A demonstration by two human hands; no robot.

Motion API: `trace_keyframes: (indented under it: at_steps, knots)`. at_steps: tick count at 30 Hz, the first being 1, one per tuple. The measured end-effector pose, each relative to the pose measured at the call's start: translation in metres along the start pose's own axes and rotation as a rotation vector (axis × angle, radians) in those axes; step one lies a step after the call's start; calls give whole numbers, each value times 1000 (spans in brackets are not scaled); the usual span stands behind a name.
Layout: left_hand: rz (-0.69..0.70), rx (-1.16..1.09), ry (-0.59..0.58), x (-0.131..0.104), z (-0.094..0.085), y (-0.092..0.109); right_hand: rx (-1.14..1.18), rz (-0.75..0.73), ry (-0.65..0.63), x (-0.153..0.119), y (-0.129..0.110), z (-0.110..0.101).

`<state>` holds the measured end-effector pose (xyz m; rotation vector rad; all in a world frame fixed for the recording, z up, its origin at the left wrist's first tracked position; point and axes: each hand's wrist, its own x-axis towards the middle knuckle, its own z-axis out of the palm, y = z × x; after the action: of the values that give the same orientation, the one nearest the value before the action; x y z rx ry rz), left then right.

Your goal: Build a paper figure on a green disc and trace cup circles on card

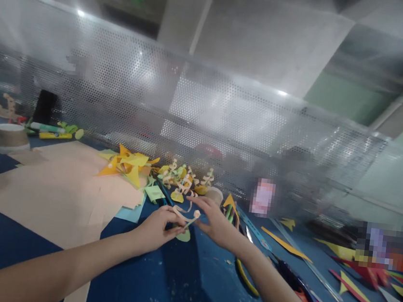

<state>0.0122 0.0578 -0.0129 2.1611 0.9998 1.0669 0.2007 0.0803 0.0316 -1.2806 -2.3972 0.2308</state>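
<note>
My left hand pinches a small paper craft in the middle of the head view. The craft has a thin green stem, a curled pale strip and a pale knob at its top. A light green round piece shows beneath the fingertips. To the right, my right hand is open, its fingers spread beside the curled strip. Beyond both hands stand several curly paper pieces with yellow bases.
A large pale paper sheet covers the left of the blue table. Behind it lie yellow and orange paper stars. Tape rolls, scissors, a clear ruler and colored paper scraps lie around. A perforated metal screen stands behind.
</note>
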Motion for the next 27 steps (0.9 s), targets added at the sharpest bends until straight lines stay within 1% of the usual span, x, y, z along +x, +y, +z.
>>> trace_keyframes:
  at_steps: [2, 4, 6, 8, 10, 13, 16, 18, 23, 24, 27]
  knots:
    - [3, 11, -11, 0, 0, -1, -32, -47, -24, 11, 2, 15]
    - [4, 23, -18, 0, 0, -2, -76, -44, -38, 21, 6, 26]
    - [4, 29, -18, 0, 0, -2, -123, -14, -53, 27, 10, 30]
    - [-1, 30, -14, 0, 0, -3, -168, 31, -73, 26, 12, 26]
    - [-10, 26, -10, 1, 0, -4, -211, 86, -94, 17, 10, 15]
    - [-23, 20, -1, 2, -1, -5, -275, 157, -126, -5, 2, -4]
    - [-30, 16, 2, 3, -1, -6, -310, 209, -145, -28, -6, -15]
    - [-31, 14, 1, 2, -1, -6, -302, 236, -144, -40, -12, -17]
    - [-33, 15, 0, 1, -2, -3, -145, 297, -107, -60, -31, -10]
    - [-34, 16, 2, 1, -2, -3, -140, 293, -117, -63, -36, -8]
    - [-37, 13, 12, 1, -1, -4, -202, 228, -211, -66, -50, -6]
